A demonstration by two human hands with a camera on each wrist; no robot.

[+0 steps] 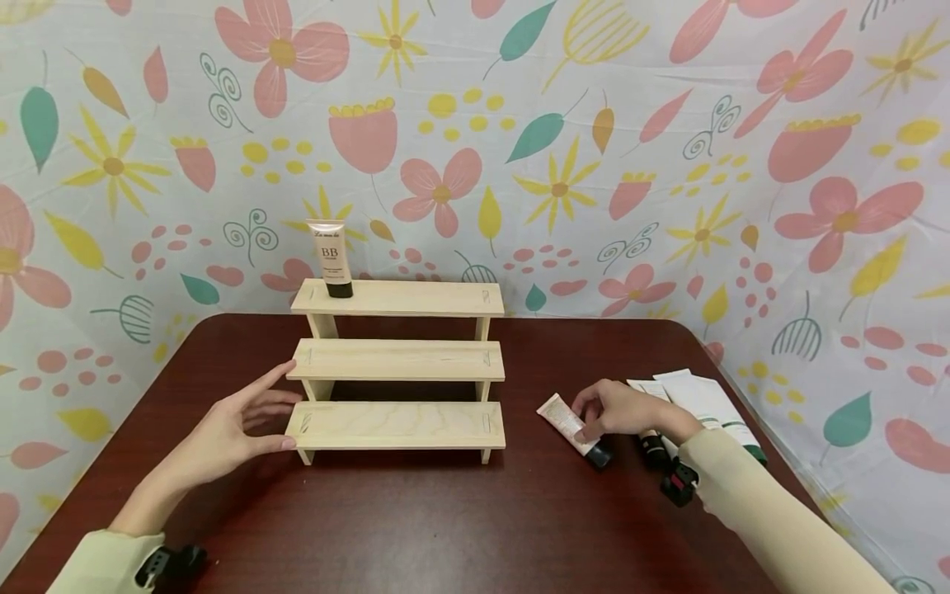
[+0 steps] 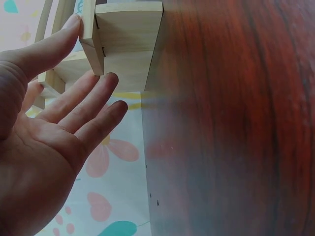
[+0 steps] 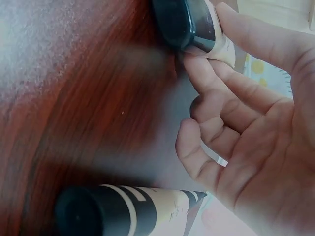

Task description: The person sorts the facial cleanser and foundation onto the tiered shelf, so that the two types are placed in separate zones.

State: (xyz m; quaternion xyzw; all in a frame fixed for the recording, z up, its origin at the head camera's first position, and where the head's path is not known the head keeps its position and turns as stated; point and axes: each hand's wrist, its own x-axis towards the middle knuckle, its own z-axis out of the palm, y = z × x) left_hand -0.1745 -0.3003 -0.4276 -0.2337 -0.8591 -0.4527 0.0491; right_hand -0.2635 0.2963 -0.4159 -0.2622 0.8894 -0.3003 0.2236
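Note:
My right hand (image 1: 619, 410) pinches a small pink cosmetic tube (image 1: 567, 425) with a black cap, between thumb and fingers. The tube lies tilted, at or just above the table; the right wrist view shows its cap (image 3: 174, 22) up close. My left hand (image 1: 236, 422) is at the left end of a three-tier wooden display shelf (image 1: 401, 425). Its thumb touches the bottom tier and a fingertip reaches the middle tier, with the fingers loosely extended. A BB cream tube (image 1: 331, 257) stands upright on its black cap at the left of the top tier.
Right of my right hand lie several other tubes, including a black-capped one (image 3: 123, 211) and white ones (image 1: 701, 400) with green at the cap end. The dark brown table (image 1: 416, 520) meets a flower-patterned cloth (image 1: 445, 107) at the back and sides.

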